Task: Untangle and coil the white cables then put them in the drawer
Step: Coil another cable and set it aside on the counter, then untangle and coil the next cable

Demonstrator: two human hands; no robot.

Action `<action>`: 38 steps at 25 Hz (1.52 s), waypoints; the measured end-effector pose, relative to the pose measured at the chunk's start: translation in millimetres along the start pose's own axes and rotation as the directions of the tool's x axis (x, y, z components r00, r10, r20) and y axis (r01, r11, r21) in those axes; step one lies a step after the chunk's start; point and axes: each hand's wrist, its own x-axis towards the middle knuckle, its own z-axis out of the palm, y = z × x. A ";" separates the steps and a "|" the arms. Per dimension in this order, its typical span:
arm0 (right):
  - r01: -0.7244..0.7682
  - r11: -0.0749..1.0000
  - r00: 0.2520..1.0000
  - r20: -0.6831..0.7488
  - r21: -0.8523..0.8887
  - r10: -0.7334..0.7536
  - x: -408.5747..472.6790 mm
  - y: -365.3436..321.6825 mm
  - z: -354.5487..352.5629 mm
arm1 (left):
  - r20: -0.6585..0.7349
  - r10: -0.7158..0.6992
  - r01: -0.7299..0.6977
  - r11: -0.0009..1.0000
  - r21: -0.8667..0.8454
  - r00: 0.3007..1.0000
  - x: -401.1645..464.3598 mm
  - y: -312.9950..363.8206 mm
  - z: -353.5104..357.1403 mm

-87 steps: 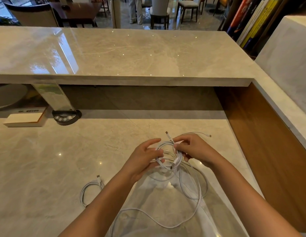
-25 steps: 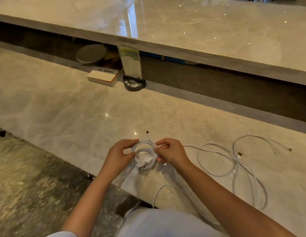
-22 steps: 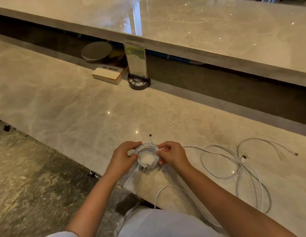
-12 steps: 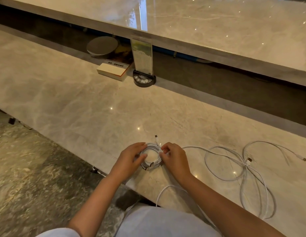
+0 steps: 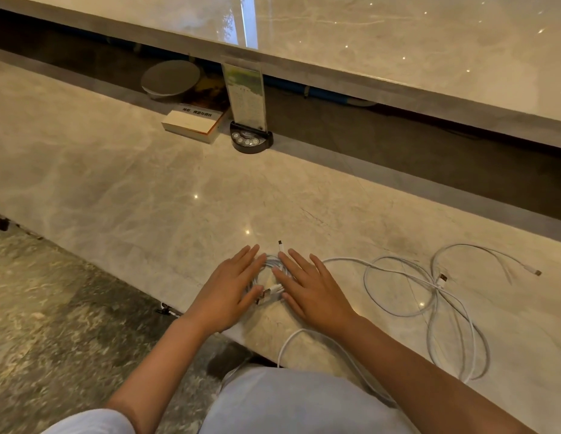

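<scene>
Pressing flat, both hands sit on the coiled white cable near the front edge of the marble counter. Left hand covers the coil's left side, right hand its right, fingers straight and spread. Loose white cables sprawl tangled on the counter just right. Book and sign stand lie far back.

book flat by back ledge | round grey disc behind | sign holder upright beside book
</scene>
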 end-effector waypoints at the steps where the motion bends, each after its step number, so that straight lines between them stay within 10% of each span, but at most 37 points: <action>1: 0.003 1.000 1.000 -0.006 0.030 -0.003 0.4 -0.9 -5.3 | -0.039 0.002 -0.002 1.000 -0.001 0.999 1.1 1.6 -5.5; 8: -0.412 0.884 0.844 -0.273 0.220 0.461 -85.2 74.3 -50.4 | -0.241 0.267 -0.249 0.963 0.104 0.933 41.5 68.8 -14.5; 14: -0.192 0.957 0.981 0.036 0.219 0.189 -185.3 50.6 -40.0 | 0.337 0.476 -0.544 0.827 0.144 0.812 35.9 120.0 42.8; 20: -0.156 0.965 0.987 -0.003 0.211 0.160 -189.5 44.8 -25.8 | 0.345 0.574 -0.630 0.773 0.071 0.743 41.6 121.7 58.4; 26: -0.366 0.880 0.925 0.014 0.304 0.380 -193.0 59.0 -46.2 | 0.119 0.222 -0.191 0.954 -0.230 0.968 58.9 148.1 32.1; 31: -0.503 0.749 0.764 -0.184 0.432 0.619 -186.8 100.8 -98.2 | -0.206 0.014 -0.106 0.890 -0.444 0.978 107.3 174.2 -23.2; 38: -0.556 0.699 0.551 -0.430 0.450 0.715 -159.2 139.5 -153.2 | -0.227 -0.075 -0.128 0.642 -0.756 0.971 177.9 224.6 -108.3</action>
